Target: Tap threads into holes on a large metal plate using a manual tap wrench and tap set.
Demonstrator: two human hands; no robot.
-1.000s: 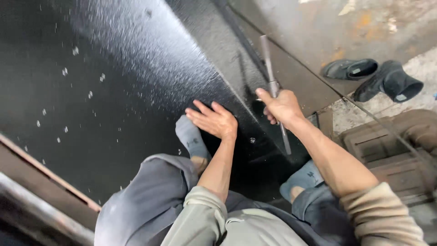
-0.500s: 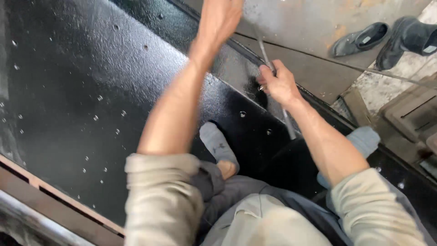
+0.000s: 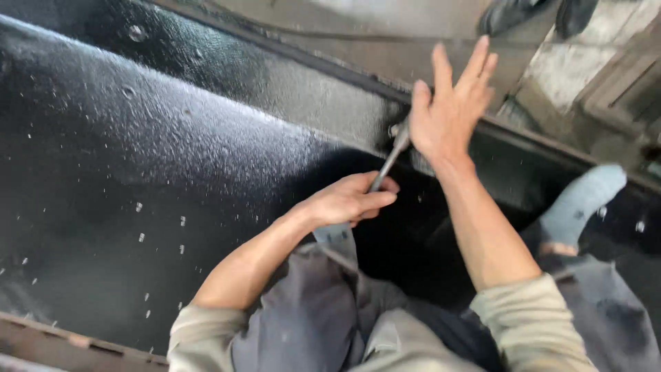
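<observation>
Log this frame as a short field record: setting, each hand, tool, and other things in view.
setting: black textured metal panel with small bolt heads, seen from above
left hand: closed in a grip around the lower end of a metal rod
right hand: open, fingers spread, palm at the rod's upper end; contact unclear
metal rod: slanted, upper end at the panel's edge
legs: grey trousers, grey sock at right
background: dark shoes on concrete floor

metal rod [image 3: 390, 160] passed from right hand [image 3: 451, 110] to left hand [image 3: 351, 200].
</observation>
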